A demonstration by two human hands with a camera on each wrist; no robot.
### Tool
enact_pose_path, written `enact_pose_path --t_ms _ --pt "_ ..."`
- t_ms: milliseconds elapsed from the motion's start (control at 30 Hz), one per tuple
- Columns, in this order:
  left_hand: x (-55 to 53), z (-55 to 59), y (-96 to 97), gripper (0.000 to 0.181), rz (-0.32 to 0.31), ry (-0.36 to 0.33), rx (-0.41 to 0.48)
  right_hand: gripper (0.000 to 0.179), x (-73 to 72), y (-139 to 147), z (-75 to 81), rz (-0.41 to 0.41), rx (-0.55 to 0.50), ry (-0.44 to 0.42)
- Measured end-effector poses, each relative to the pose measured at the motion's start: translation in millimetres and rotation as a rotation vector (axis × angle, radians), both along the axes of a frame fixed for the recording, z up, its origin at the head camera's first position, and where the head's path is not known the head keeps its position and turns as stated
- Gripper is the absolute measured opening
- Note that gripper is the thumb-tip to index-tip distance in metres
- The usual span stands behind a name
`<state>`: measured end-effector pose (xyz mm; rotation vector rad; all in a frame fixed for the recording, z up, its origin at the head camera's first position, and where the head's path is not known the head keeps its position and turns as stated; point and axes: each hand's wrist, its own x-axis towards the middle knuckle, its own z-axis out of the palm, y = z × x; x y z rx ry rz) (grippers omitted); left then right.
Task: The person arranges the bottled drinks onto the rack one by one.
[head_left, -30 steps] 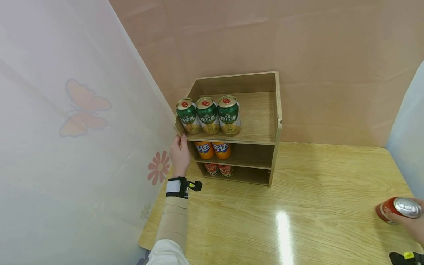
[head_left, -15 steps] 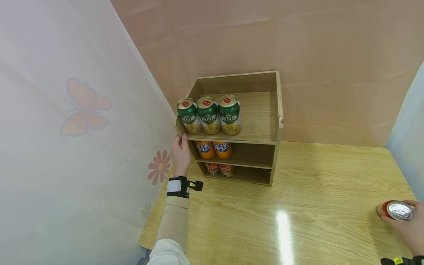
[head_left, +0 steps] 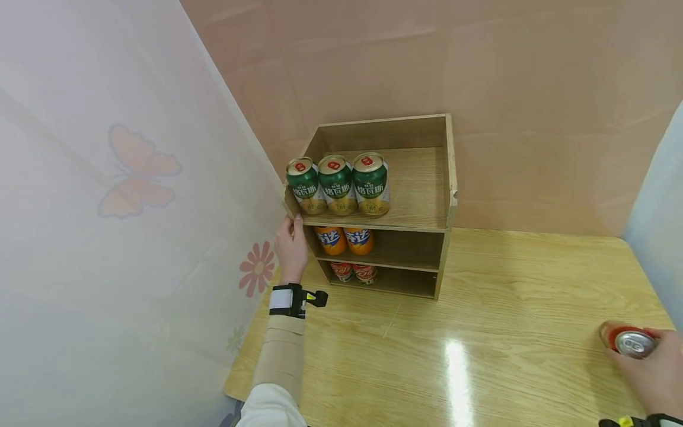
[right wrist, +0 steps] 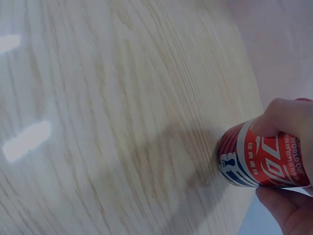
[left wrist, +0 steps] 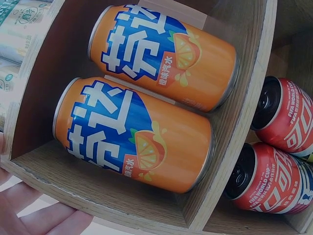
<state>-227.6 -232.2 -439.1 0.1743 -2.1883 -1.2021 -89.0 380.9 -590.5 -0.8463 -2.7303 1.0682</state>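
Observation:
My left hand [head_left: 291, 252] holds the left side of a small three-level wooden shelf [head_left: 418, 190], just below its top board. In the left wrist view its fingers [left wrist: 41, 215] lie against the outer side of the panel. Over at the far right, my right hand [head_left: 655, 370] grips a red cola can [head_left: 634, 343] around its sides, silver lid up. The right wrist view shows the can's striped base [right wrist: 235, 159] close over the table, with thumb and fingers on opposite sides.
Several green-and-gold cans [head_left: 337, 187] stand on the top level. Two orange soda cans [left wrist: 137, 134] fill the middle level's left part, and two red cans [left wrist: 269, 178] sit below. A patterned curtain [head_left: 139, 267] hangs left of the table [head_left: 523, 296].
My right hand has come further into view and shifted slightly left with the cola can, whose lid now faces more upward. The left hand stays at the shelf.

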Motion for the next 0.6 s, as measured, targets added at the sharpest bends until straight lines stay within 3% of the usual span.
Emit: enact_pose_path --t_ms 167,600 --pt "0.4 -0.2 0.2 0.035 -0.012 -0.009 0.014 0.085 -6.0 -19.5 1.5 0.059 0.027 -0.016" --pt "1.4 0.7 0.4 0.035 -0.009 -0.007 0.0 0.087 -16.8 -74.9 7.1 0.305 0.028 0.238"
